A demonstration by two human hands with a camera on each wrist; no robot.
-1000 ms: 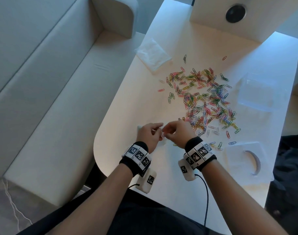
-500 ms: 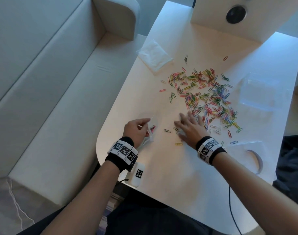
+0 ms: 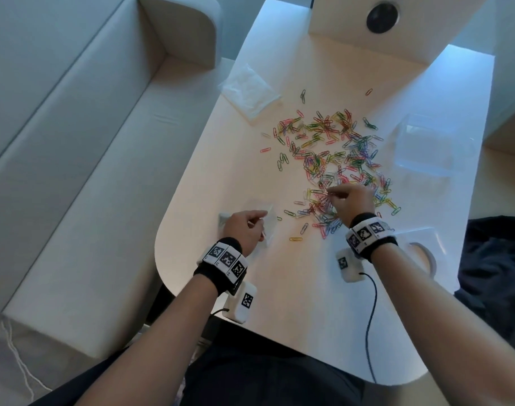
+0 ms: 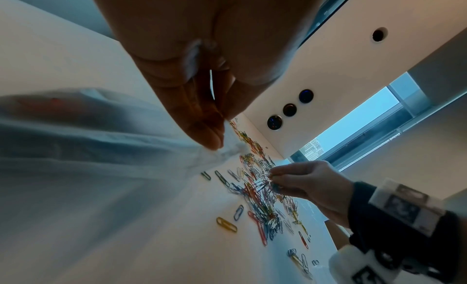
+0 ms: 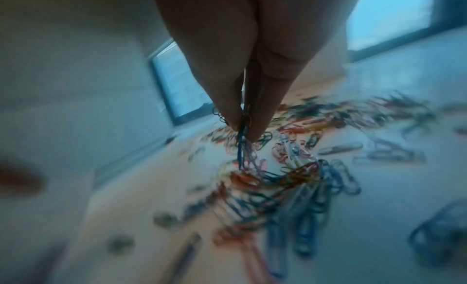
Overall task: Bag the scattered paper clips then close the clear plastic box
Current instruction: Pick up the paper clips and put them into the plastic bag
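Coloured paper clips (image 3: 332,153) lie scattered over the middle of the white table (image 3: 279,303). My right hand (image 3: 348,202) hovers over the near part of the pile and pinches a tangled bunch of clips (image 5: 243,140) between thumb and fingertips. My left hand (image 3: 244,227) holds a small clear plastic bag (image 3: 263,213) by its edge near the table's left rim; the bag (image 4: 88,138) fills the left wrist view. The clear plastic box (image 3: 426,148) sits at the right of the pile. Its lid (image 3: 420,253) lies near the right wrist.
A stack of clear bags (image 3: 249,92) lies at the far left of the table. A white panel with a dark round hole (image 3: 382,13) stands at the back. A pale sofa (image 3: 74,142) runs along the left. Cables hang from both wrist cameras.
The two hands parted from the bag. The right hand went out flat onto the clips, then closed and lifted a bunch. The left hand stayed on the bag, shifting left.
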